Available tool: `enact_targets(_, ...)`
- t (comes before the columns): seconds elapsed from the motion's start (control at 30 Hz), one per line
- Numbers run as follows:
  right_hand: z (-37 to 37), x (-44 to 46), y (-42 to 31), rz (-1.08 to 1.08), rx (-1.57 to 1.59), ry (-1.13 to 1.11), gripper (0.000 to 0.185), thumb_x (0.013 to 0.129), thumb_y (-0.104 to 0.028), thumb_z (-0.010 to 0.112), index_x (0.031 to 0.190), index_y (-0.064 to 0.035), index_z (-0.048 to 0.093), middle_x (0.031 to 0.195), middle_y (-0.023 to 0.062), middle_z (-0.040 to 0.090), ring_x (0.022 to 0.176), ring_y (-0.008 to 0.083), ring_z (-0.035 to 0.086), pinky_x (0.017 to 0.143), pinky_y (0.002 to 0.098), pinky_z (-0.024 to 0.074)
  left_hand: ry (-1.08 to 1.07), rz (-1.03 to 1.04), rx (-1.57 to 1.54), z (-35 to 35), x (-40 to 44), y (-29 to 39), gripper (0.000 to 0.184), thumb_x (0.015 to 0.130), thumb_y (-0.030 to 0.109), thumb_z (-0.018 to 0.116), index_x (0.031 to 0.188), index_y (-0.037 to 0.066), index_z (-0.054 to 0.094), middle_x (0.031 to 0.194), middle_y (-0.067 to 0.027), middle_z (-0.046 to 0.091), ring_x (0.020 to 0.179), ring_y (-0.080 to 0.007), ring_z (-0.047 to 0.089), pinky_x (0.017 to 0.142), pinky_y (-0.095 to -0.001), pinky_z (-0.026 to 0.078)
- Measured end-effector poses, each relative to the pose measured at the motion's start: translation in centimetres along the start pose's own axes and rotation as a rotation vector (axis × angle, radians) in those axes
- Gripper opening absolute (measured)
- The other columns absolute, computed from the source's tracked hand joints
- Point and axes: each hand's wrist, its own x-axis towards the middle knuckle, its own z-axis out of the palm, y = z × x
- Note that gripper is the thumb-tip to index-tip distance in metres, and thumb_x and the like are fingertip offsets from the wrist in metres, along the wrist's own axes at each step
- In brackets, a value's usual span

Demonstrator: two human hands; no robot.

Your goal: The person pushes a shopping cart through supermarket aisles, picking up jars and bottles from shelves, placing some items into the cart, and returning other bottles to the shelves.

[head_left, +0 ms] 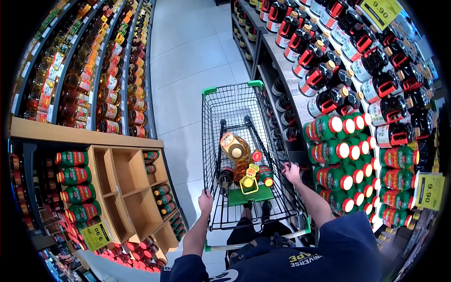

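Note:
A black wire shopping cart (209,122) with green corners stands in front of me. Inside it, toward my end, are a large oil bottle (235,146), a dark bottle (226,177), a yellow-handled bottle (249,181) and a green jar (266,175). My left hand (205,201) is closed at the cart's left side; whatever it may grip is too small to make out. Beside the right rim is my right hand (291,172), its fingers curled and partly apart, with nothing visible in it.
Oil bottles fill the left shelves (94,84). Below them stands a wooden rack (136,188) with green jars. On the right are dark jugs (324,70) and stacked green jars (333,155) close to the cart. Tiled floor (188,61) runs ahead between the shelves.

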Motion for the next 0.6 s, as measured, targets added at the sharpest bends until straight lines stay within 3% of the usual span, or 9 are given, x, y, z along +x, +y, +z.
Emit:
enact_targets(0.47, -0.4, 3.7, -3.5, 0.076, 0.043, 0.001, 0.013, 0.087, 0.001, 0.05, 0.093, 0.0031, 0.061, 0.068, 0.0102, 0.066, 0.065, 0.0164, 0.068, 0.064, 0.0294, 0.0533, 0.019, 0.082, -0.017, -0.2, 5.0, 2.0, 0.023, 0.093, 0.023, 0.048, 0.086, 0.002, 0.056, 0.056, -0.0218, 0.058, 0.054, -0.0416, 0.059, 0.05, -0.0498, 0.046)
enact_targets(0.6, 0.0, 5.2, -3.1, 0.073, 0.04, 0.013, 0.013, 0.087, 0.001, 0.049, 0.092, 0.0015, 0.062, 0.067, 0.0116, 0.066, 0.065, 0.016, 0.068, 0.064, 0.0298, 0.0531, -0.039, 0.012, -0.004, -0.3, 6.4, 3.0, 0.025, 0.094, 0.025, 0.047, 0.092, 0.002, 0.057, 0.065, -0.0221, 0.062, 0.062, -0.0422, 0.061, 0.056, -0.0508, 0.048)
